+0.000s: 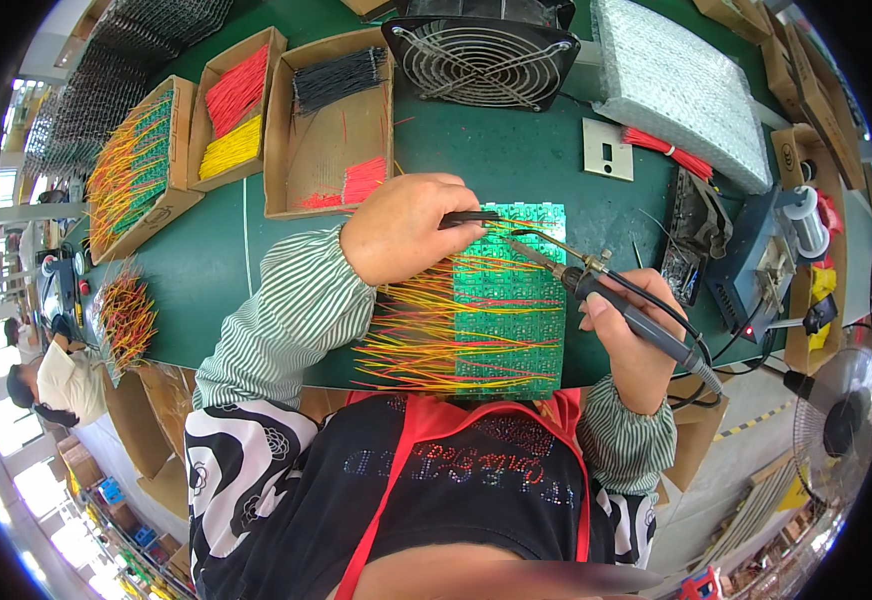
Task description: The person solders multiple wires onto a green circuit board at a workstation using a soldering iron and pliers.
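— So, from the head view, what does each hand have?

— The right hand (634, 345) is wrapped around the grip of a soldering iron (611, 298), fingers clenched on it, with the tip slanting up and left over the green circuit board panel (512, 300). That panel lies flat on the green table (206, 270), just in front of the person's chest. The left hand (406, 228) is curled over the panel's upper left corner, pinching a thin dark tool (469, 219); whether that is tweezers or a wire end is too small to tell

— And the risk?

— Mostly the wires. Yellow and red wires (426, 340) fan out from the panel's left side, many crossing each other. The hot tip sits close above them, so a small slip could melt insulation or bridge two neighbouring joints. The left fingers are also near the tip, so a burn seems possible if either hand drifts

— Anything around the edges?

— The iron's cord (691, 335) runs back to the soldering station (756, 270) at the right; a snag could tug the tip off its mark. Cardboard boxes of cut wires (331, 120) sit behind the left hand, and a fan (481, 55) stands further back. The striped sleeve (291, 315) rests on loose wire ends and could probably drag them, shifting the panel

— One view only?

— Yes, nothing else to check against
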Available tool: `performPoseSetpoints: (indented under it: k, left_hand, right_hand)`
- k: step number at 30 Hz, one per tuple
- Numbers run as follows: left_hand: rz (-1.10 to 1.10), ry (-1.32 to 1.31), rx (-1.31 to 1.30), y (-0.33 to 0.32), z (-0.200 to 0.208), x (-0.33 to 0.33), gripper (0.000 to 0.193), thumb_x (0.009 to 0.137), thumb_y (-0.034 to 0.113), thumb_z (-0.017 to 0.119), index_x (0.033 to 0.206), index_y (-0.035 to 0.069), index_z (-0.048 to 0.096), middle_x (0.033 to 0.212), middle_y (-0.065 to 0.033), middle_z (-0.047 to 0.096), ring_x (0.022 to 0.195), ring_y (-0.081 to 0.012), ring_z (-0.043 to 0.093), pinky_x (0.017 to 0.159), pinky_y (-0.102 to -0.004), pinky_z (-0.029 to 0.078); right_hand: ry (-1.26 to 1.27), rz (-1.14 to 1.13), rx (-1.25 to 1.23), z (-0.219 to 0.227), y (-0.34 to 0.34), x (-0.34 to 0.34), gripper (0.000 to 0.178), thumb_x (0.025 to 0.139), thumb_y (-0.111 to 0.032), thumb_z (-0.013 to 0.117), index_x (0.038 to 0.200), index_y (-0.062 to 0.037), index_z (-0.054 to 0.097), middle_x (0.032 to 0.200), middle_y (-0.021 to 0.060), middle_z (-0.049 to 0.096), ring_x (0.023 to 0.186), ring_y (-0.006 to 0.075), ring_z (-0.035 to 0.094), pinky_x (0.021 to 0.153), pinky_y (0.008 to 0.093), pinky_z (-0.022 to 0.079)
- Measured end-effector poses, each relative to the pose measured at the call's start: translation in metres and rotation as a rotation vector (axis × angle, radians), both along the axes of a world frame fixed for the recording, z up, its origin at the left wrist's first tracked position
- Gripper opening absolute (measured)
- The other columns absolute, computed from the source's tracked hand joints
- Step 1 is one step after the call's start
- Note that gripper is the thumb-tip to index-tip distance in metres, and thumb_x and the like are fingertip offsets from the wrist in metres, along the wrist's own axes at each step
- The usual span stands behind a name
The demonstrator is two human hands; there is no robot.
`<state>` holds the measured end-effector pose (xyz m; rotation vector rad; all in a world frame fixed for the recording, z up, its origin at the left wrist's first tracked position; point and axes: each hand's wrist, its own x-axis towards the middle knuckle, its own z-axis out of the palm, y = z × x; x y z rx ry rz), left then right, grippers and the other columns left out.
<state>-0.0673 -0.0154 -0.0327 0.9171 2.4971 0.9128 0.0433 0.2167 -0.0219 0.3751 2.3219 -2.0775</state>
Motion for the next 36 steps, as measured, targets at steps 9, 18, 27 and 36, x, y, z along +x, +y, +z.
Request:
performPoseSetpoints:
  k: [9,18,27,36]
  left_hand:
    - [-0.005,-0.013,-0.005,0.001,0.002,-0.002,0.021,0.079,0.022,0.059,0.082,0.001,0.062,0.079,-0.0127,0.058,0.076,-0.0317,0.057,0.066,-0.0405,0.045]
    - [-0.030,-0.025,-0.032,0.002,0.004,-0.005,0.022,0.079,0.021,0.059,0.083,0.000,0.062,0.079,-0.0136,0.058,0.077,-0.0324,0.057,0.067,-0.0405,0.045]
    - [-0.029,-0.007,-0.038,0.001,0.003,-0.003,0.022,0.078,0.021,0.059,0.083,0.000,0.062,0.080,-0.0141,0.058,0.076,-0.0325,0.056,0.067,-0.0405,0.044]
    - [0.242,0.524,-0.046,-0.007,0.035,-0.006,0.012,0.078,0.013,0.063,0.082,0.002,0.062,0.075,-0.0097,0.056,0.066,-0.0236,0.056,0.057,-0.0317,0.044]
  right_hand:
    - [0.000,-0.016,0.040,-0.004,-0.002,-0.002,0.016,0.072,-0.005,0.068,0.085,0.0013,0.060,0.071,0.0034,0.061,0.062,0.0051,0.054,0.056,0.0188,0.044]
    - [0.022,-0.032,0.004,0.002,0.001,0.000,0.016,0.072,-0.005,0.068,0.083,0.0018,0.059,0.069,0.0034,0.061,0.061,0.0057,0.055,0.055,0.0188,0.044]
    - [0.029,-0.030,-0.011,0.005,0.003,0.002,0.017,0.072,-0.003,0.067,0.086,0.0028,0.059,0.070,0.0054,0.062,0.061,0.0069,0.056,0.056,0.0188,0.044]
    - [0.035,-0.059,0.004,0.005,0.013,0.010,0.017,0.073,-0.003,0.066,0.086,0.0034,0.058,0.070,0.0060,0.062,0.061,0.0081,0.057,0.055,0.0195,0.045]
